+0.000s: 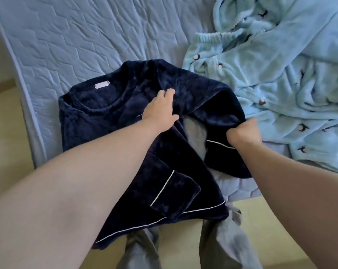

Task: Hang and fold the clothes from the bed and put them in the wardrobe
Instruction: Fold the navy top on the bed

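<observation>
Navy top (110, 121) on bed (67, 45), both hands engaged.
Left hand (160, 109) presses flat, fingers spread; right hand (243, 131) grips its sleeve (218, 105).

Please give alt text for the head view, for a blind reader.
A person's left hand presses a navy fleece top on a bed while the right hand grips its sleeve. Crumpled light blue fleece clothes lie beside it.

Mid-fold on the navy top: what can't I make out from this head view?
Head view:
wardrobe: out of frame.
top: lower left hidden under the left forearm.
right hand: grip buried in the sleeve fold.
blue pile: cut off by the right edge; garment count unclear.
label: too blurred to read.
</observation>
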Demonstrator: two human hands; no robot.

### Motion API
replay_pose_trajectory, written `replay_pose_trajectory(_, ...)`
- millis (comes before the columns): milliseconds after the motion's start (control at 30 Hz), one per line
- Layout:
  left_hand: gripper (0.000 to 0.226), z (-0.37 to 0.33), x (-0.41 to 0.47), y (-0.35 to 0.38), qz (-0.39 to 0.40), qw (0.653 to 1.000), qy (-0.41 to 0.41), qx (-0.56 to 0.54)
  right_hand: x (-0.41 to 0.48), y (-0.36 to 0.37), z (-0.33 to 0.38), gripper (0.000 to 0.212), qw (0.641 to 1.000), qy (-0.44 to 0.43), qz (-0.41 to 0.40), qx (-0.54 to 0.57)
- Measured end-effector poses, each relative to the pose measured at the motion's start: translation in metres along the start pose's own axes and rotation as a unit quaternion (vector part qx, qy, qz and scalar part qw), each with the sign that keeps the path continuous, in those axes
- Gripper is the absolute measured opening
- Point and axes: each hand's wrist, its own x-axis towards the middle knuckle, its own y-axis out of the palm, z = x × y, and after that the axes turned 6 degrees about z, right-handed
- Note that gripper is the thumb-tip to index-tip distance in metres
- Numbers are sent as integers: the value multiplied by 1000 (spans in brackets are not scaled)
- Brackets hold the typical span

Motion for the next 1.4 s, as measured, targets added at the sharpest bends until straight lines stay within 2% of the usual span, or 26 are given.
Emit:
replay_pose_trajectory(67,106,-13,19,-1,48,997,-1,60,8,-22,9,43,997,-74,6,3)
replay_pose_trajectory(133,114,-34,37,3,68,994,-40,77,16,-50,27,36,984,-161,-39,-69)
replay_pose_trajectory(167,108,-41,45,5,70,993,-70,66,19,-61,38,34,969,-208,-81,-102)
replay_pose_trajectory(233,77,-64,69,3,65,989,-131,40,34,-91,62,35,930,-296,-159,-147)
replay_pose_trajectory(300,50,-82,86,-6,40,985,-167,11,48,-114,85,40,898,-348,-207,-172)
replay_pose_trajectory(367,49,-89,93,-11,4,983,-183,-5,57,-128,105,48,880,-373,-234,-178)
replay_pose_trajectory(433,62,-93,89,-8,-18,981,-192,-9,60,-135,114,53,863,-391,-269,-172)
replay_pose_trajectory(533,83,-99,81,6,4,981,-194,-13,65,-134,105,59,865,-381,-281,-165)
replay_pose_trajectory(600,90,-100,80,12,50,981,-187,-26,73,-129,93,58,897,-336,-216,-187)
replay_pose_trajectory(667,95,-95,85,8,129,976,-172,-33,83,-124,84,55,927,-271,-121,-231)
replay_pose_trajectory(733,82,-85,94,-8,173,974,-148,-10,92,-121,80,58,939,-240,-57,-242)
replay_pose_trajectory(767,67,-79,100,-17,150,979,-139,6,94,-121,79,61,940,-244,-51,-234)
replay_pose_trajectory(833,46,-68,115,-36,50,987,-145,38,99,-124,81,67,939,-268,-64,-207)
replay_pose_trajectory(900,43,-57,130,-52,-24,982,-167,84,103,-127,84,75,942,-268,-74,-188)
replay_pose_trajectory(933,49,-50,137,-59,-32,980,-172,99,104,-128,85,81,944,-255,-76,-196)
replay_pose_trajectory(1000,59,-38,150,-68,24,981,-157,114,106,-128,87,91,944,-213,-79,-241)
replay_pose_trajectory(1033,57,-32,155,-69,72,980,-139,123,107,-128,87,91,940,-194,-84,-266)
replay_pose_trajectory(1100,37,-27,164,-70,146,971,-110,157,110,-131,92,80,938,-165,-99,-290)
replay_pose_trajectory(1167,27,-31,167,-69,111,971,-136,165,113,-135,94,61,940,-157,-127,-275)
replay_pose_trajectory(1267,35,-31,171,-69,-35,964,-262,40,114,-138,91,50,938,-175,-184,-234)
replay_pose_trajectory(1333,39,-30,169,-68,-45,952,-301,-5,113,-139,83,52,939,-180,-179,-233)
replay_pose_trajectory(1400,41,-33,163,-65,-16,959,-283,19,111,-139,72,57,955,-185,-119,-200)
